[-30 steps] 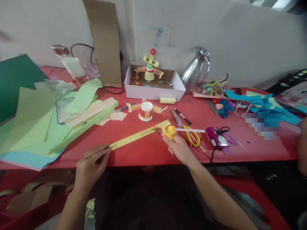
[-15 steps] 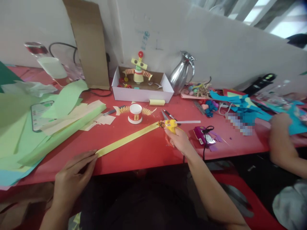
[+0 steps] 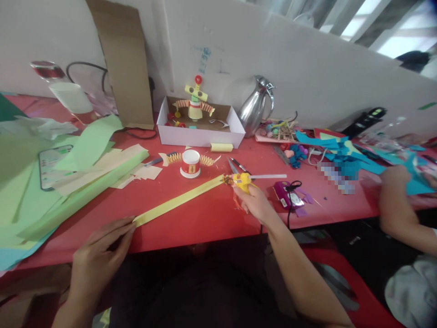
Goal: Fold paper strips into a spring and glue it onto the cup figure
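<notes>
Red table (image 3: 205,218) across the middle of the frame, white wall (image 3: 307,68) behind it. Tall brown cardboard sheet (image 3: 123,64) leaning on that wall at upper left. Bright daylight from a window (image 3: 392,38) at upper right. Dim red floor (image 3: 372,291) at lower right

Paper-strewn red table (image 3: 205,218)

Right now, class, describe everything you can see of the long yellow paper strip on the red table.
The yellow paper strip is long, narrow and flat, apparently thin paper. It lies diagonally on the red table. The left hand pins its near end at the table's front edge. At its far end, the nozzle of the yellow glue gun, gripped in the right hand, meets it.
</notes>
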A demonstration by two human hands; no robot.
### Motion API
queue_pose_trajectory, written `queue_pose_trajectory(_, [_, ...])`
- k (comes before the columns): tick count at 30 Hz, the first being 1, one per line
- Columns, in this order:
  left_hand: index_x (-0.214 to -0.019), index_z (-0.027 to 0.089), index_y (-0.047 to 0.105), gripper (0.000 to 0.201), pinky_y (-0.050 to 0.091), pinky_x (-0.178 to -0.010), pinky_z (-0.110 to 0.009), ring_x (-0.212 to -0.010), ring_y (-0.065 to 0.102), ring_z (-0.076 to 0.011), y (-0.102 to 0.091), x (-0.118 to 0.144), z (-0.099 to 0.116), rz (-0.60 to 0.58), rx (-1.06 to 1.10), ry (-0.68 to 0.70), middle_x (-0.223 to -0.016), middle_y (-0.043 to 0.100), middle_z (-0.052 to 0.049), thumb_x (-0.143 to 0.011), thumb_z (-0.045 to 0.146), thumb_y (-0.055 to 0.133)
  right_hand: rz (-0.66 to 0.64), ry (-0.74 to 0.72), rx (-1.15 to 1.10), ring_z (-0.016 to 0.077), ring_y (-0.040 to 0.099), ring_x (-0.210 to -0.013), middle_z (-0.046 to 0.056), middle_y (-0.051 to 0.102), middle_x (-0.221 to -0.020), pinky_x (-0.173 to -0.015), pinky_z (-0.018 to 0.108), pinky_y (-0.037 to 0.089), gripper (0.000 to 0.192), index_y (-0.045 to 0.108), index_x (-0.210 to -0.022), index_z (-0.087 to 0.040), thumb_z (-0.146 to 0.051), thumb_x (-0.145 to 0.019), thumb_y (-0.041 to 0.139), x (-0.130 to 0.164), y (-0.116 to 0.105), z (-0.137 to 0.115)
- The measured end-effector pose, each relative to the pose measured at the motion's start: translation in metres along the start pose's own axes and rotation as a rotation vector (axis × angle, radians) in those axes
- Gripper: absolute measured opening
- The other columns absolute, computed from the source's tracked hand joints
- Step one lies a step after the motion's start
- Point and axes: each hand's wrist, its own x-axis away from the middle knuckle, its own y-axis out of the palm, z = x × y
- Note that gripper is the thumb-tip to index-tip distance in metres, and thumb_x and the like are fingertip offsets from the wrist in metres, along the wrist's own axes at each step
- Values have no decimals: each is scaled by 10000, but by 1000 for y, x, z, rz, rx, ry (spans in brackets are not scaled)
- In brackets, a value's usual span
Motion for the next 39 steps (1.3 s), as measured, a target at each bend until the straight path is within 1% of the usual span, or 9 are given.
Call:
queue_pose_trajectory(5, [-965,303,710,150,548,-949,-446,-951,696,-244,-1,-1,3,3,-3,-10,-1040,742,-6,-865,351,610,35,24,-53,104,402,-401,-78,393,-485,-407,233,290,366,512,-781,-211,-567,-841,572,2,-1,1])
queue_pose_trajectory(9, [-958,267,715,157,547,-946,-415,-964,694,-232,-2,-1,3,-11,-22,13,-1030,743,-29,-873,339,604,-22,3,-26,108,417,-400,-72,421,-492,-414,232,296,370,539,-815,-205,-573,-841,564,0,-5,1])
queue_pose_trajectory(13, [-969,238,712,151,543,-951,-401,-968,691,-217,-3,-1,1,-27,-40,27,-1034,741,-39,-881,302,607,70,9,55,118,436,-414,-58,443,-472,-423,234,299,380,579,-823,-193,-572,-842,556,3,-6,-2])
queue_pose_trajectory(19, [-963,231,722,152,549,-936,-402,-961,696,-222,-3,-1,4,-24,-19,-2,-1038,744,-41,-873,287,614,-195,41,-33,116,444,-389,-70,446,-428,-420,227,333,414,619,-952,-181,-578,-869,534,16,16,-11])
queue_pose_trajectory(23, [-959,229,727,146,537,-954,-401,-984,694,-225,-3,0,3,-44,-1,-6,-1045,745,-56,-864,252,618,-92,25,-44,106,437,-381,-76,440,-457,-400,223,322,414,616,-955,-180,-578,-863,549,16,19,-12])
queue_pose_trajectory(25, [-952,228,729,142,538,-951,-405,-982,694,-226,-3,0,3,-44,7,-1,-1035,748,-60,-859,244,622,-132,10,-70,101,435,-381,-77,446,-467,-402,220,319,411,616,-984,-178,-568,-869,553,16,20,-14])
queue_pose_trajectory(28, [-946,225,731,141,545,-941,-411,-983,695,-229,-3,0,4,-39,15,-10,-1038,748,-65,-860,246,620,-291,35,-93,101,438,-386,-75,448,-445,-411,216,322,414,620,-997,-170,-560,-878,553,19,23,-17])
queue_pose_trajectory(33, [-956,228,731,143,543,-952,-415,-991,694,-227,-2,1,3,-33,12,-10,-1048,746,-59,-855,242,630,-178,48,-59,106,438,-374,-83,422,-426,-402,218,317,402,620,-986,-175,-557,-878,555,16,23,-16])
queue_pose_trajectory(39, [-971,229,729,150,546,-944,-417,-998,692,-228,-2,3,1,-19,4,-7,-1056,744,-60,-851,229,638,-232,44,-107,101,433,-366,-89,401,-450,-392,222,301,387,616,-938,-181,-556,-868,554,13,24,-11])
